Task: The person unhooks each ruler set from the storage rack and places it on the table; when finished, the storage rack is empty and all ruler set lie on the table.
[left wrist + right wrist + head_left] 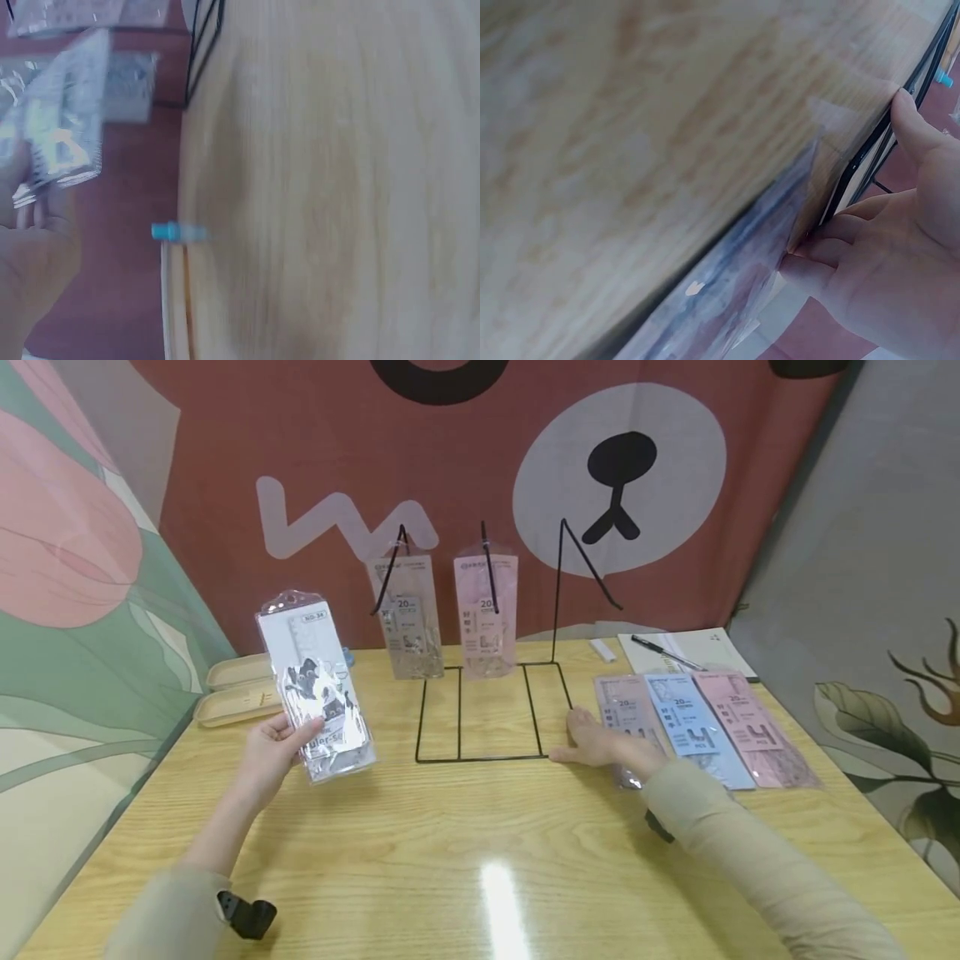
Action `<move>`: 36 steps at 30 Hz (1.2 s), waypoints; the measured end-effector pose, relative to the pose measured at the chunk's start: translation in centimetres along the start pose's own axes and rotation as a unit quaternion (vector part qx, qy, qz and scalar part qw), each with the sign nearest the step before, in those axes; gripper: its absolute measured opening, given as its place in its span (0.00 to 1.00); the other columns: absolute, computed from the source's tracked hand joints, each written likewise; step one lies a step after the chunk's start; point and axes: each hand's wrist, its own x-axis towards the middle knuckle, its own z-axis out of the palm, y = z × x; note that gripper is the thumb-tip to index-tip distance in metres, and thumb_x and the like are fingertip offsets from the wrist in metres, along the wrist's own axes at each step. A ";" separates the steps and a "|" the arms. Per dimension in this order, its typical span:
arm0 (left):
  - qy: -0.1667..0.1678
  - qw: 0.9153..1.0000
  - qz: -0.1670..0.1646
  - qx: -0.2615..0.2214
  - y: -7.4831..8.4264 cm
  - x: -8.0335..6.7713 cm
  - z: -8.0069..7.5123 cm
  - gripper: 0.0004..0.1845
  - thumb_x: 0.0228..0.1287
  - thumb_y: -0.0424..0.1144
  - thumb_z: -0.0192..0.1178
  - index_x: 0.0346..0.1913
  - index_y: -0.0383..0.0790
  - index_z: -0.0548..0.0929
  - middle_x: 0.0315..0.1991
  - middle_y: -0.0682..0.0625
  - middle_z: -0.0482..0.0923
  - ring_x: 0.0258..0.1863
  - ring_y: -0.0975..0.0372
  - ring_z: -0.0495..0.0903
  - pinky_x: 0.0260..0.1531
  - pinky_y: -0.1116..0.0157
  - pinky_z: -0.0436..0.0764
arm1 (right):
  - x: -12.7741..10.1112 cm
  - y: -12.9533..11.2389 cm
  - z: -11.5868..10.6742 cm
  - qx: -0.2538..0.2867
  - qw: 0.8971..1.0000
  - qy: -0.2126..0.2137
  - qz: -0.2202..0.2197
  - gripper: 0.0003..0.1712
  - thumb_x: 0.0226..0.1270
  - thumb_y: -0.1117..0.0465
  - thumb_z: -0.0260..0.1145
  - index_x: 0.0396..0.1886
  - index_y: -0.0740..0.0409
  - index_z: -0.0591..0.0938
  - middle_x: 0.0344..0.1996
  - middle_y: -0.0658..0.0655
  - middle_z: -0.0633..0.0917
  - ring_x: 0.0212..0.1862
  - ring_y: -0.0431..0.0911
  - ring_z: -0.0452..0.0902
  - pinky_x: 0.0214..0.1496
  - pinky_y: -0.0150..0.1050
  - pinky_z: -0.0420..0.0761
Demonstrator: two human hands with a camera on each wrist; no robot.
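My left hand (273, 756) pinches the lower left edge of a clear-wrapped ruler set (311, 681), its white card printed with dark cartoon figures, and holds it tilted above the table. The front right corner of a black wire display rack (480, 760) lies between the thumb and fingers of my right hand (596, 743), which holds it low at the table. A greyish-pink ruler pack (411, 618) hangs from the rack's left hook, a pink pack (487, 614) from the middle one. No pack is on the right hook (592, 568).
Right of the rack lie a greyish-pink pack (626, 702), a blue pack (693, 727) and another pink pack (753, 727). Behind them are a notebook (720, 647), a black pen (663, 652) and a small white piece (602, 650). Beige cases (236, 703) stand at the left.
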 end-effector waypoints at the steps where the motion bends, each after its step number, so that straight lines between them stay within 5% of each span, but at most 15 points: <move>1: -0.004 0.999 -0.023 0.034 -0.2 0.3 -0.3 0.16 0.64 0.41 0.60 0.51 0.36 0.78 0.30 0.66 0.85 0.32 0.71 0.85 0.36 0.72 0.84 | 0.0 0.0 0.0 0.000 1.000 0.000 0.000 0.54 0.70 0.40 0.52 0.70 0.78 0.39 0.71 0.76 0.38 0.73 0.66 0.31 0.75 0.57 0.38; 4: -0.034 0.985 -0.084 0.148 -0.9 1.0 -0.8 0.26 0.63 0.47 0.61 0.52 0.26 0.75 0.27 0.64 0.83 0.29 0.71 0.82 0.34 0.70 0.84 | -0.1 0.0 -0.1 0.002 1.000 0.000 -0.001 0.54 0.70 0.41 0.52 0.70 0.78 0.39 0.71 0.76 0.38 0.73 0.66 0.31 0.75 0.57 0.38; 7: -0.067 0.967 -0.123 0.214 -1.5 1.6 -0.5 0.23 0.63 0.47 0.61 0.46 0.26 0.79 0.24 0.60 0.81 0.25 0.69 0.79 0.28 0.69 0.82 | -0.2 0.0 -0.1 0.003 1.000 0.000 -0.003 0.53 0.70 0.41 0.52 0.70 0.79 0.39 0.71 0.76 0.38 0.73 0.67 0.31 0.75 0.57 0.38; 17: -0.120 0.952 -0.179 0.215 -2.3 3.0 1.5 0.18 0.64 0.39 0.60 0.44 0.23 0.79 0.23 0.55 0.82 0.23 0.68 0.79 0.26 0.70 0.82 | -0.1 0.0 0.0 -0.012 1.000 0.003 -0.003 0.53 0.70 0.41 0.51 0.70 0.79 0.40 0.70 0.76 0.38 0.73 0.67 0.32 0.75 0.57 0.39; 22: -0.114 0.948 -0.191 0.228 -1.9 3.0 2.3 0.19 0.63 0.39 0.61 0.46 0.22 0.79 0.25 0.53 0.83 0.25 0.66 0.81 0.29 0.68 0.83 | 0.0 0.1 0.1 -0.014 1.000 0.005 -0.005 0.54 0.70 0.40 0.51 0.70 0.79 0.40 0.70 0.76 0.38 0.73 0.67 0.32 0.75 0.57 0.39; 25: -0.094 0.933 -0.162 0.308 -1.1 2.7 2.3 0.19 0.60 0.42 0.64 0.39 0.24 0.82 0.23 0.51 0.82 0.24 0.65 0.79 0.27 0.68 0.81 | 0.1 0.1 0.1 -0.014 1.000 0.005 -0.007 0.53 0.70 0.41 0.51 0.70 0.79 0.40 0.70 0.77 0.38 0.73 0.67 0.33 0.75 0.57 0.39; 27: -0.069 0.914 -0.136 0.377 -0.4 2.6 2.3 0.19 0.58 0.45 0.64 0.31 0.27 0.83 0.21 0.46 0.82 0.21 0.64 0.76 0.23 0.68 0.77 | 0.1 0.1 0.1 -0.014 1.000 0.005 -0.008 0.53 0.70 0.41 0.51 0.69 0.79 0.40 0.70 0.77 0.38 0.73 0.67 0.32 0.75 0.57 0.39; 30: -0.031 0.894 -0.078 0.440 0.6 2.6 2.4 0.22 0.57 0.47 0.64 0.35 0.24 0.83 0.29 0.36 0.84 0.22 0.57 0.78 0.25 0.64 0.79 | 0.0 0.0 0.0 -0.014 1.000 0.005 -0.009 0.53 0.70 0.41 0.51 0.69 0.79 0.40 0.70 0.77 0.38 0.73 0.67 0.32 0.75 0.57 0.39; 33: -0.017 0.894 -0.018 0.447 1.3 3.3 2.7 0.31 0.60 0.48 0.62 0.52 0.20 0.75 0.50 0.28 0.78 0.42 0.44 0.81 0.44 0.51 0.82 | 0.0 -0.1 0.0 -0.013 1.000 0.005 -0.008 0.52 0.71 0.42 0.51 0.69 0.79 0.40 0.70 0.77 0.38 0.73 0.67 0.32 0.75 0.57 0.39; 36: -0.028 0.907 0.030 0.420 1.7 4.7 3.1 0.42 0.63 0.51 0.59 0.67 0.22 0.58 0.65 0.27 0.62 0.64 0.37 0.63 0.64 0.44 0.64 | -0.1 -0.1 0.0 -0.008 1.000 0.004 -0.003 0.53 0.70 0.42 0.52 0.70 0.79 0.40 0.71 0.76 0.38 0.73 0.67 0.32 0.75 0.57 0.38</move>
